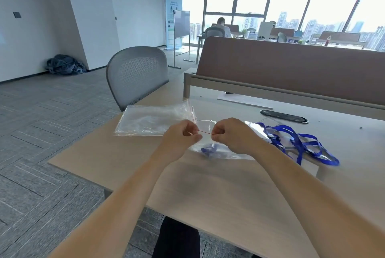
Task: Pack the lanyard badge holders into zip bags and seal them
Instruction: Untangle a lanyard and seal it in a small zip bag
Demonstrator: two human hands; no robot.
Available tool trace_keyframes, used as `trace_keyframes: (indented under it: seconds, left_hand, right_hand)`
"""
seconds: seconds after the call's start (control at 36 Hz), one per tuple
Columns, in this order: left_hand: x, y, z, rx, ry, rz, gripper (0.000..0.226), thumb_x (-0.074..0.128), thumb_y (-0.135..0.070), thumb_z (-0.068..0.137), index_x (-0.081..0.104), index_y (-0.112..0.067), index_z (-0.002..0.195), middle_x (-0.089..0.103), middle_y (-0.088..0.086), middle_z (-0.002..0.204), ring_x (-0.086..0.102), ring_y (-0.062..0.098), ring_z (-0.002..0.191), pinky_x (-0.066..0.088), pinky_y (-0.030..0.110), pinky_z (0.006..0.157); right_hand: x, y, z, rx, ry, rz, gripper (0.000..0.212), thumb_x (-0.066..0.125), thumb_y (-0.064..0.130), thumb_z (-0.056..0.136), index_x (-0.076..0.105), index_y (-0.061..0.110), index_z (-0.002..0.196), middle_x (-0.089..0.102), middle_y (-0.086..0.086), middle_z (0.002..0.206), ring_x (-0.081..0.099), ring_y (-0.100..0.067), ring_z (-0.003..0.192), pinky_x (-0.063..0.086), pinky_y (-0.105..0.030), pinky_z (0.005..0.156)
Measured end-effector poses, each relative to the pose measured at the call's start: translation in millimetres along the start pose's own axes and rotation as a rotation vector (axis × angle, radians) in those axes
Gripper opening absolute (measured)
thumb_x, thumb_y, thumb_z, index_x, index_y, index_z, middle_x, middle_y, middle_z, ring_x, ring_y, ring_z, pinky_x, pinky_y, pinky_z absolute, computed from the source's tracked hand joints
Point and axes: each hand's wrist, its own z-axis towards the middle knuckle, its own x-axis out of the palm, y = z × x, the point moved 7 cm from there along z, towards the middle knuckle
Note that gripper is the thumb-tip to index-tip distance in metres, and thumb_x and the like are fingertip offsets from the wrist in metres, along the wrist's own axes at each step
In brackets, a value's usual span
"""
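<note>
A clear zip bag (216,150) with a blue lanyard badge holder inside hangs just above the table, its red zip strip stretched between my hands. My left hand (182,135) pinches the strip's left end and my right hand (231,135) pinches its right end. A pile of loose blue lanyard badge holders (295,141) lies on the table to the right of my right hand. A stack of empty zip bags (154,119) lies flat at the table's left corner, behind my left hand.
A grey mesh chair (137,76) stands beyond the table's left corner. A brown divider panel (291,70) runs along the far side, with a black cable slot (284,116) and a white sheet (243,100) before it. A person sits far off by the windows.
</note>
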Motion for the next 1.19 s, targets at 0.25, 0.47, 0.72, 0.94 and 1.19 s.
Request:
trace_keyframes:
  seconds: [0.25,0.47,0.72,0.94,1.19]
  left_hand:
    - [12.4,-12.9,2.4,0.024,0.041,0.187,0.007,0.070,-0.021,0.088,0.073,-0.014,0.091,0.069,-0.006,0.084,0.061,0.007,0.077,0.039,0.010,0.064]
    - [7.6,-10.2,4.4,0.001,-0.014,0.108,0.004,0.073,-0.016,0.086,0.072,-0.017,0.083,0.067,-0.011,0.076,0.059,-0.004,0.069,0.038,0.003,0.059]
    - [13.0,-25.4,8.6,0.117,0.021,0.357,0.011,0.068,-0.023,0.089,0.071,-0.020,0.099,0.065,-0.008,0.095,0.058,0.008,0.086,0.039,0.012,0.069]
    - [35.5,-52.7,8.4,0.295,0.066,0.536,0.009,0.067,-0.027,0.088,0.076,-0.025,0.088,0.068,-0.007,0.096,0.058,0.017,0.097,0.045,0.042,0.092]
    - [34.2,-43.8,7.6,0.242,0.095,0.448,0.011,0.063,-0.015,0.089,0.069,-0.018,0.082,0.067,-0.006,0.090,0.060,0.017,0.092,0.047,0.039,0.089]
  right_hand:
    - [4.8,8.6,3.1,-0.020,-0.010,-0.051,0.011,0.061,0.021,0.094,0.072,0.018,0.093,0.063,0.006,0.087,0.057,-0.015,0.084,0.038,-0.023,0.071]
    - [-2.2,-8.9,-4.7,0.007,-0.012,0.025,0.011,0.063,0.022,0.094,0.073,0.017,0.097,0.066,0.007,0.089,0.059,-0.012,0.083,0.041,-0.025,0.075]
    - [-10.5,-28.5,-10.5,0.032,-0.043,-0.062,0.010,0.060,0.023,0.096,0.067,0.024,0.089,0.062,0.008,0.088,0.056,-0.012,0.082,0.038,-0.021,0.064]
    - [-10.9,-16.6,-12.0,0.001,-0.044,-0.145,0.016,0.056,0.023,0.099,0.071,0.020,0.101,0.067,0.003,0.098,0.057,-0.014,0.085,0.044,-0.027,0.076]
    - [-13.2,-33.8,-17.6,0.042,-0.053,-0.093,0.013,0.057,0.027,0.097,0.069,0.022,0.095,0.067,0.006,0.095,0.059,-0.014,0.087,0.041,-0.027,0.072]
